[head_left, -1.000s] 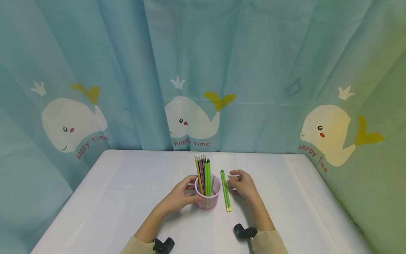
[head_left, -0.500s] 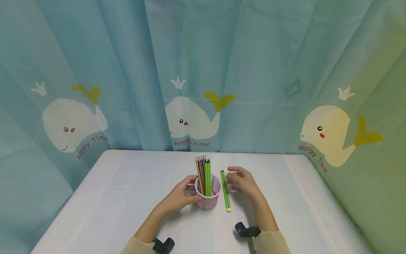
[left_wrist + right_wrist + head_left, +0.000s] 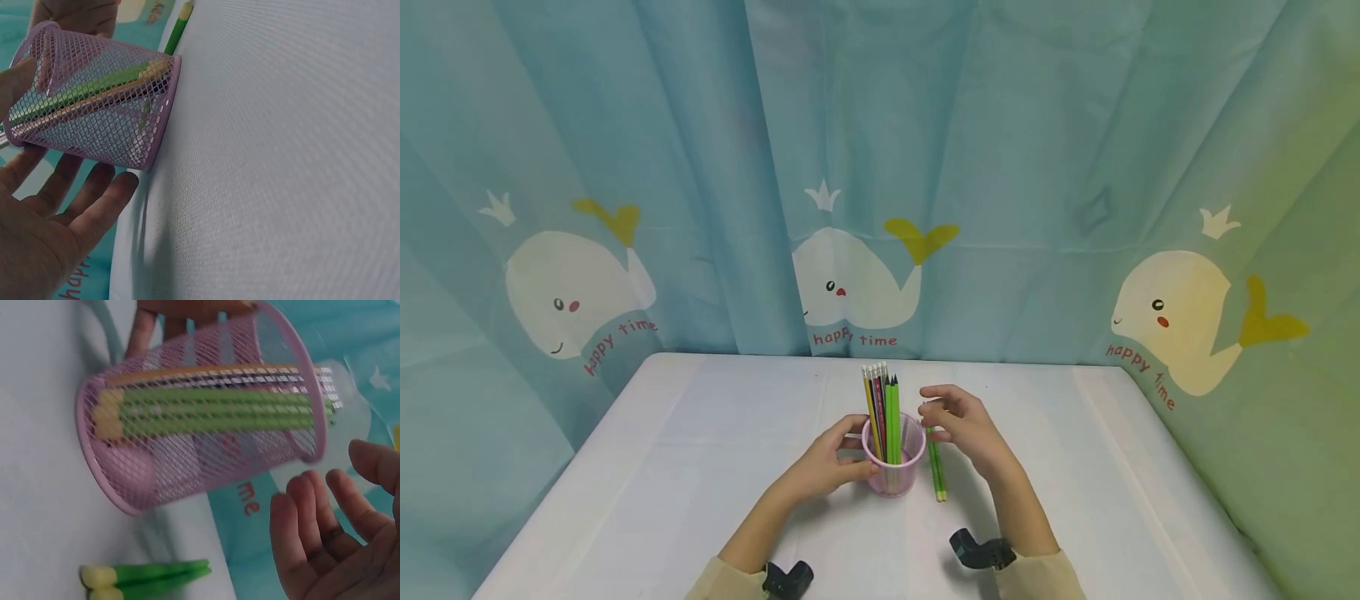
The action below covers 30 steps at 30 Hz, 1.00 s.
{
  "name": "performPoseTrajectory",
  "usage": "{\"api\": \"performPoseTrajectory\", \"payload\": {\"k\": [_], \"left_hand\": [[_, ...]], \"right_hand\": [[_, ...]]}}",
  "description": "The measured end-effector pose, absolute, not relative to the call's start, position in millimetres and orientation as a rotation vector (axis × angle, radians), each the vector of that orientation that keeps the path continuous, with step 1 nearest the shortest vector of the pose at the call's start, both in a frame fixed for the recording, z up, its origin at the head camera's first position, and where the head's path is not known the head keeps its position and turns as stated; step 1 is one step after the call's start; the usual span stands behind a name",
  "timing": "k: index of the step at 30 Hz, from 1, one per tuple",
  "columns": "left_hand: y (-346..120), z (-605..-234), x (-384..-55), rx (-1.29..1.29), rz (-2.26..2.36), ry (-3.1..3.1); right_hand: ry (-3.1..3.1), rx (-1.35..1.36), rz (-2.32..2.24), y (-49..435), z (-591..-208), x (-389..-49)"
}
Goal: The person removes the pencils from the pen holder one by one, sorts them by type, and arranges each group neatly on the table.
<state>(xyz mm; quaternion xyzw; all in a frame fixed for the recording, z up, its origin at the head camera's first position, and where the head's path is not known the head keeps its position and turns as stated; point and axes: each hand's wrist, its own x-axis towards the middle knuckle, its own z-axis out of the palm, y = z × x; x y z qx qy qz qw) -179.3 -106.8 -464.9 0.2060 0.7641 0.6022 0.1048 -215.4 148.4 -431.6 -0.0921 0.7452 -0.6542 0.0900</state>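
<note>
A pink mesh pencil cup [image 3: 891, 481] stands upright on the table. My left hand [image 3: 820, 468] holds it from the left, with thumb and fingers on opposite sides of its wall. Several pencils lean inside, green ones [image 3: 892, 425] with dark tips up beside striped ones [image 3: 874, 412] with pale ends up. Just right of the cup lie two green pencils [image 3: 938, 479] with cream ends, their far part covered by my right hand [image 3: 967, 429] in the head view. That hand hovers by the cup's rim, fingers loosely bent; the right wrist view shows nothing between them.
A white cloth [image 3: 737, 400] covers the table. Behind it hangs a blue-green curtain [image 3: 1022, 167] printed with whales. Each wrist carries a black camera mount, the left one [image 3: 788, 579] and the right one [image 3: 979, 550].
My right hand has lifted slightly and moved left toward the cup, now overlapping the two loose pencils. The left hand and the cup have stayed in place.
</note>
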Motion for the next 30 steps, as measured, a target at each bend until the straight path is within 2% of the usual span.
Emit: {"api": "performPoseTrajectory", "payload": {"k": [5,14,30], "left_hand": [[-107,-466,-179,0.609,1.762,2.264],[-108,-466,-178,0.603,1.736,2.27],[-109,-465,-177,0.6,1.759,2.264]], "right_hand": [[2.362,-0.384,-1.854,135,-434,-209],[2.428,-0.401,-1.774,118,-443,-202],[2.511,-0.425,-1.759,121,-435,-205]]}}
